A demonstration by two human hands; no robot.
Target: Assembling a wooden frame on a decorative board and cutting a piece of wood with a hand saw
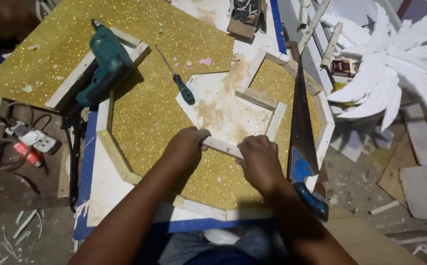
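While both the left hand [186,147] and right hand [261,162] grip the wood strip [222,146], a handsaw [301,122] lies just right of it.

- The middle of the short wooden strip [222,146] is open to view; both ends vanish under the left hand [186,147] and right hand [261,162].
- Fingers of both hands curl out of sight beneath it.
- The saw [301,132] handle's lower end sits behind the right forearm.
- The small box [245,17] of parts is cut off by the top edge; its contents are too small to identify.
- The drill [103,66] cord runs off into shadow.
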